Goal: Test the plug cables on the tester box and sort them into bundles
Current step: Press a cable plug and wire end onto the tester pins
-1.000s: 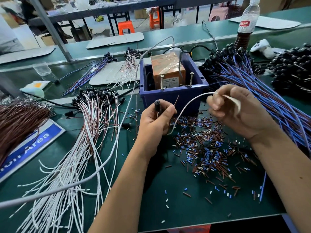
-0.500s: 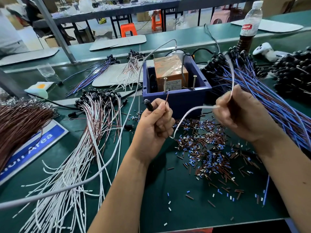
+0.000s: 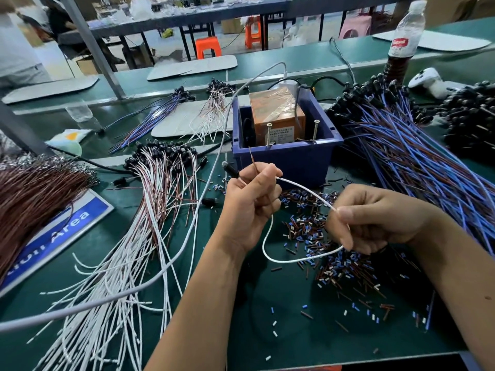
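**Inspector:** Materials on the green surface (image 3: 267, 317)?

**Assistant:** A navy plastic bin (image 3: 286, 156) holds the tester box (image 3: 277, 113), orange and wrapped in glossy film; its label print is too small to read. Two upright screws stand at its front. Short insulation offcuts (image 3: 334, 253), brown, blue and white, lie scattered in a heap.

**Inspector:** Writing?

**Assistant:** A blue sign (image 3: 61, 231) reads "Area"; the bottle (image 3: 404, 41) bears a red label, illegible.

**Inspector:** Hands?

**Assistant:** The left hand (image 3: 251, 207) is fisted round the white plug cable (image 3: 270, 250), black plug protruding above the thumb. The right hand (image 3: 375, 220) pinches its far end between thumb and fingers, so the cable loops between both hands, above the offcuts.
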